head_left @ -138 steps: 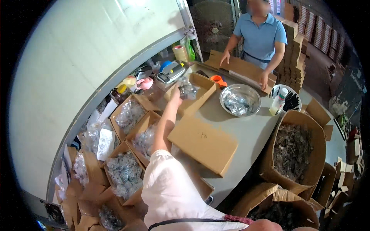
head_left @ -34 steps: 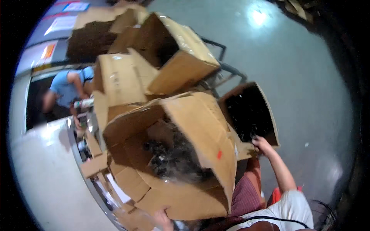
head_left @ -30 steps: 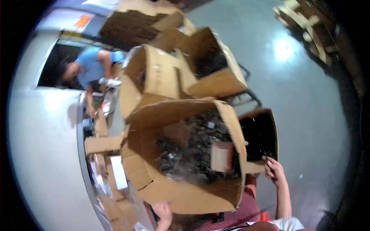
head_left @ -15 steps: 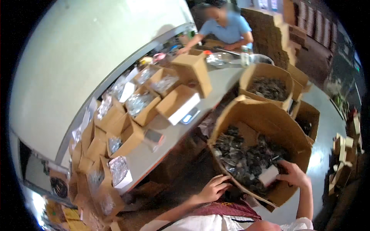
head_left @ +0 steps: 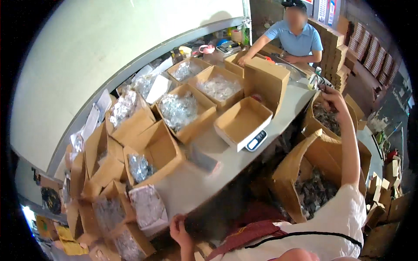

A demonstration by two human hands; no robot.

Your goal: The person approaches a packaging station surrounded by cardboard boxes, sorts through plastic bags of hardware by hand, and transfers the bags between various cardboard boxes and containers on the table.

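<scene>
My right arm stretches far forward over the cardboard cartons. At its end my right hand (head_left: pixel 334 99) has its fingers curled round a small, pale, shiny thing (head_left: pixel 314 82) that I cannot make out, beside a bottle on the far table end. Below that arm stands a large carton (head_left: pixel 287 174) holding dark scraps (head_left: pixel 317 191). A second carton of dark pieces (head_left: pixel 326 117) is beyond it. My left hand (head_left: pixel 180 232) is low at the near table edge, empty, fingers apart and slightly bent, just beside a white box of clear plastic bags (head_left: pixel 149 206).
Several open cardboard boxes with clear plastic packets (head_left: pixel 177 108) cover the table (head_left: pixel 193 182). A shallow box (head_left: pixel 244 119) rests by a small digital scale (head_left: pixel 256 140). Across the table a person in a blue shirt (head_left: pixel 296 41) reaches into a box. Stacked cartons stand behind.
My right hand has left the large carton, where it was at a white block, and now reaches far forward. My left hand has moved from the carton's rim leftward to the table edge. The view has shifted.
</scene>
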